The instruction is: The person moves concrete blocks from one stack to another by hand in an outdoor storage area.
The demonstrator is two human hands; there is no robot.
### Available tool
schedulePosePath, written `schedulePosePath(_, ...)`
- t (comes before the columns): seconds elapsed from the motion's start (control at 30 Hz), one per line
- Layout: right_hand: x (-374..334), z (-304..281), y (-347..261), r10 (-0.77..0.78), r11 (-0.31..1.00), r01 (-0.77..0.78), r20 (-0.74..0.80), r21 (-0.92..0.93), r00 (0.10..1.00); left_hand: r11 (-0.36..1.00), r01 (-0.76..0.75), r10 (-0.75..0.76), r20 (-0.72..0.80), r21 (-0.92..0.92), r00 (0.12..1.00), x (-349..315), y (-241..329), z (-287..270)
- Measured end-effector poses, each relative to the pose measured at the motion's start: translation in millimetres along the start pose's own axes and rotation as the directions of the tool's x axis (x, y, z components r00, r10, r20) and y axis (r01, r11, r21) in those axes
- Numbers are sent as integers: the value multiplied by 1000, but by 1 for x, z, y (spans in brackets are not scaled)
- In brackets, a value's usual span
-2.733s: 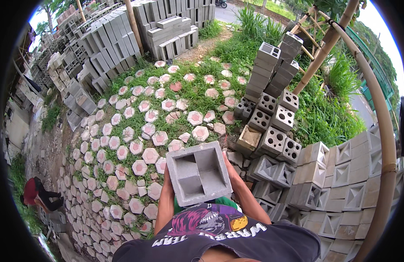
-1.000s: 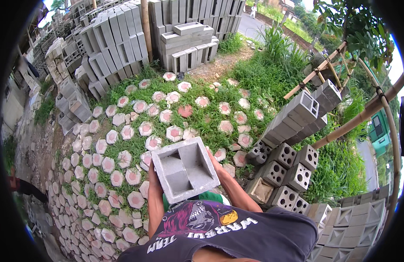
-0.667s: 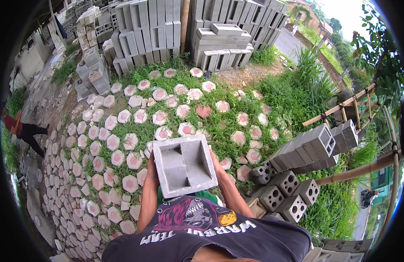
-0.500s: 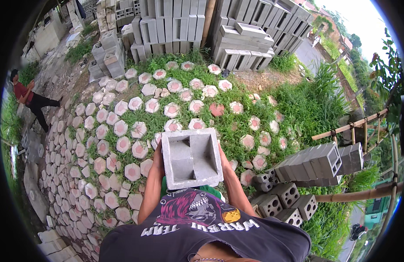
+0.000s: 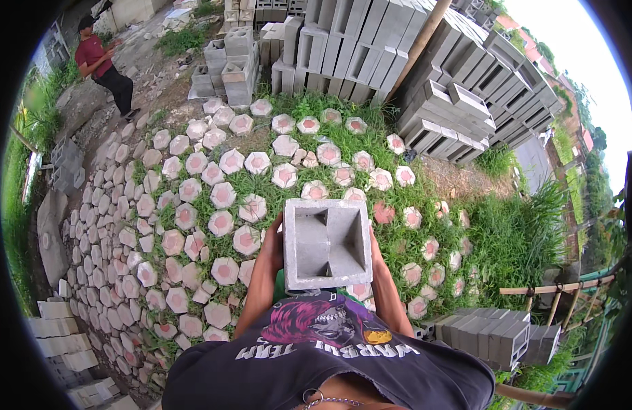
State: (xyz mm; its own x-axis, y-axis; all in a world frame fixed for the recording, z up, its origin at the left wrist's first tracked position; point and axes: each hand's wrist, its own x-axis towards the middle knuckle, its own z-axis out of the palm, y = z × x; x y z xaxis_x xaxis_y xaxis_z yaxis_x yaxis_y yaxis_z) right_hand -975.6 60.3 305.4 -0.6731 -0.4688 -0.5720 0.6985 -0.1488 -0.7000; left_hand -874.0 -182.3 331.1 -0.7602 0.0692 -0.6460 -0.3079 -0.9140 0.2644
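I carry a grey hollow concrete block (image 5: 327, 242) against my chest, its open square cavity facing up. My left hand (image 5: 277, 229) grips its left side, fingers partly hidden behind the block. My right hand (image 5: 374, 240) holds the right side, mostly hidden. Both forearms run up from my dark printed shirt. Under the block lies a patch of grass set with hexagonal pavers (image 5: 222, 195) that have pink centres.
Tall stacks of grey concrete blocks (image 5: 370, 41) stand beyond the pavers, with a slanted wooden pole (image 5: 418, 41) in front. More hollow blocks (image 5: 490, 335) lie at lower right beside a bamboo rail. A person in a red shirt (image 5: 100, 65) stands at upper left.
My view has swung left with the block still held: the block stacks at the right slid out of view, the far stacks came closer, and the person in red appeared at upper left.
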Motion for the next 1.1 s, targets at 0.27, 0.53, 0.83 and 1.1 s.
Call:
schedulePosePath(0.27,44,90,-71,124,987,-120,35,-111,992,997,1,-3,-38,-72,999,19,80,5)
schedulePosePath(0.53,157,71,-82,194,975,-181,100,-130,976,995,-9,-3,-119,-100,993,64,134,19)
schedulePosePath(0.83,245,144,-173,324,933,-280,190,-228,927,974,-212,195,-178,-83,965,119,205,51)
schedulePosePath(1.1,338,185,-220,393,918,-334,380,-212,838,913,-290,233,-218,-285,948,134,271,92)
